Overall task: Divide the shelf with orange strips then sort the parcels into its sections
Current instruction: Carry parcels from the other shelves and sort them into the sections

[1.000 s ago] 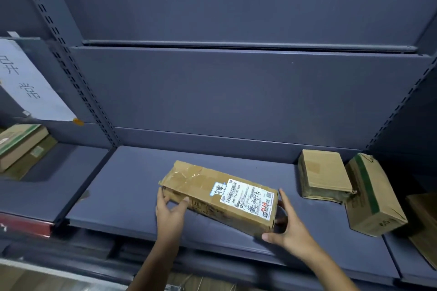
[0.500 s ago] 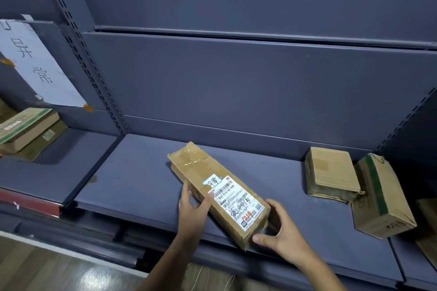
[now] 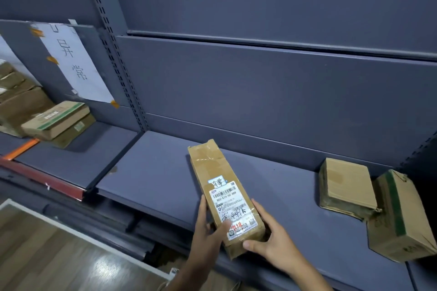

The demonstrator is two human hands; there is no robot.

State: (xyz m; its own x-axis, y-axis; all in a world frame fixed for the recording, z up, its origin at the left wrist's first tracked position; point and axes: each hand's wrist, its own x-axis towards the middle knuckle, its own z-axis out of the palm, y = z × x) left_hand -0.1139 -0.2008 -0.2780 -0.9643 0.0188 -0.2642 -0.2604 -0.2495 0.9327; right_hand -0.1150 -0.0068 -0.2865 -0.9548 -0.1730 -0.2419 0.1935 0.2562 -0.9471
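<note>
1. Cardboard, long and narrow: the person's left hand [image 3: 208, 229] and right hand [image 3: 272, 241] clasp the near end of the parcel [image 3: 224, 196] from both sides, thumb on the label.
2. It lies on the shelf [image 3: 151, 172], pointing at the back wall, near end just past the front edge.
3. Looks stiff and probably light; the glossy tape could be slippery, so gripping the long sides makes sense.
4. Two other boxes [image 3: 345, 186] sit well apart, right.

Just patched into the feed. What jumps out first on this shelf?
The long taped parcel lying lengthwise on the middle shelf, left hand and right hand gripping its near end. Two boxes sit at right; a white handwritten sign hangs at left.
</note>
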